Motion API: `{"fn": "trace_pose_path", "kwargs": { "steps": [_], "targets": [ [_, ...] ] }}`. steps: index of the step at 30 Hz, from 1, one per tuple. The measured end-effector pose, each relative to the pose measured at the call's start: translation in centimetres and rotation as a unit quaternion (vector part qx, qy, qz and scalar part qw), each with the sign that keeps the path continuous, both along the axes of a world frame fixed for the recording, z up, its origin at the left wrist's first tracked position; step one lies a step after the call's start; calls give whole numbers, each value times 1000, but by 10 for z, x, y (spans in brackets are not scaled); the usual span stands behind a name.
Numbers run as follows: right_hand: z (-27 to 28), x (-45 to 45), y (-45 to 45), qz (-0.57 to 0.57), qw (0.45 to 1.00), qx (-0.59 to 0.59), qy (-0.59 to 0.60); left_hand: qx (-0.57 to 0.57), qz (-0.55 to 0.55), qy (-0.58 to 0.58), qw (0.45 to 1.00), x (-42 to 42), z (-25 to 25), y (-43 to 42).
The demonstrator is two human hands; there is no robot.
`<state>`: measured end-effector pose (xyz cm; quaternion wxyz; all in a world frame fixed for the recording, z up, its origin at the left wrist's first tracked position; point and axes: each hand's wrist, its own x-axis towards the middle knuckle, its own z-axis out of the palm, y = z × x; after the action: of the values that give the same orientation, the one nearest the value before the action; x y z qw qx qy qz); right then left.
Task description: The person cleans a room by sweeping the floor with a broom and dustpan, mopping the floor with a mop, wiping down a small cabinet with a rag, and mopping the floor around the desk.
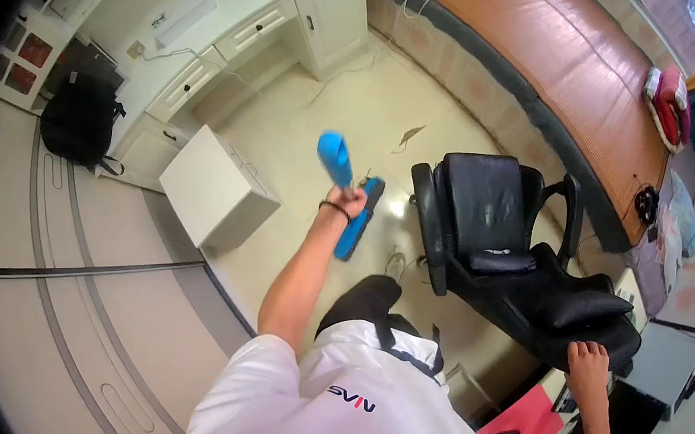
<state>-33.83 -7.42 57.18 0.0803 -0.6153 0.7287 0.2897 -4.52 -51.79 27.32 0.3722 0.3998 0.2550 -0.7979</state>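
Note:
My left hand [351, 203] is closed round the pole of a broom held upright. Above the fist its blue handle end [335, 156] points toward me, a little blurred. Down near the floor lies the blue broom head [354, 234] with a dark bristle edge, partly hidden by my hand. On the right, my right hand [590, 365] rests on the top edge of a black office chair [482, 191], fingers bent over it. The chair's seat and armrests face away from me.
A white cabinet box [215, 186] stands left of the broom. Beyond it are a white desk [250, 20] and a black backpack [79, 120]. A brown-matted bed [552, 60] runs along the far right. A dry leaf-like scrap [409, 136] lies on the tiled floor [288, 135].

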Motion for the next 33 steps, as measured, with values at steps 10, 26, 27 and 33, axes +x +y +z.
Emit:
{"fn": "trace_pose_path", "kwargs": {
  "steps": [10,26,27,33],
  "targets": [
    [32,105,29,-285,935,43,-208,-142,-205,-42,967,4,98,-20],
    [-32,360,-209,-675,475,67,-561,-230,-458,-370,775,86,-38,27],
    [-18,364,-212,-677,490,71,-545,-235,-445,-360,785,88,-48,37],
    [-49,380,-191,-681,563,48,-465,-39,-509,-214,833,77,-37,32]
  ]
}}
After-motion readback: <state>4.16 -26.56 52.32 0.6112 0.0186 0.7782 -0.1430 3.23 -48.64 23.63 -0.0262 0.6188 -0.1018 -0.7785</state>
